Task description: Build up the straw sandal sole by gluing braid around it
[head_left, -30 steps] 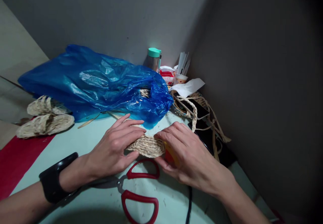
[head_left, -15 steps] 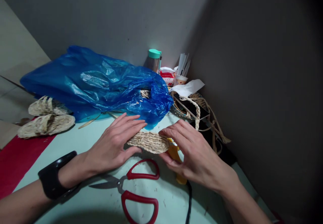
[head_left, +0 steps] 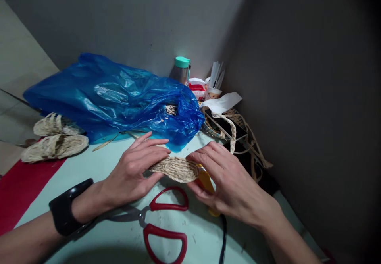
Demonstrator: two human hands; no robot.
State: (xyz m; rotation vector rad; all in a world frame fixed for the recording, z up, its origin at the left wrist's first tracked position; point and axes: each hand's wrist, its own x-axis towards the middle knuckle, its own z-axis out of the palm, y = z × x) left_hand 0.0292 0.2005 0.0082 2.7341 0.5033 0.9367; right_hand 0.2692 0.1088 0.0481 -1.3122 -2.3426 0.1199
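Observation:
Between my two hands is a woven straw sole [head_left: 175, 169], an oval of pale braided cord. My left hand [head_left: 137, 168] holds its left end, with the thumb below and the fingers along the upper edge. My right hand [head_left: 226, 176] grips the right end the same way. Under my right hand a yellow tool [head_left: 206, 180] with a black cord shows in part. Red-handled scissors [head_left: 168, 207] lie spread on the table just below the sole, their blades partly under my left wrist.
A large blue plastic bag [head_left: 119, 97] lies across the back. Two straw slippers [head_left: 56, 147] stand at the left near a red cloth [head_left: 35, 184]. At the back right are a green-lidded bottle [head_left: 181, 69], a paper cup [head_left: 213, 93] with white sticks, and a braided cord [head_left: 232, 129].
The fingers of my left hand have spread and shifted slightly on the sole, and the left wrist has moved a little right. My right hand keeps nearly the same place.

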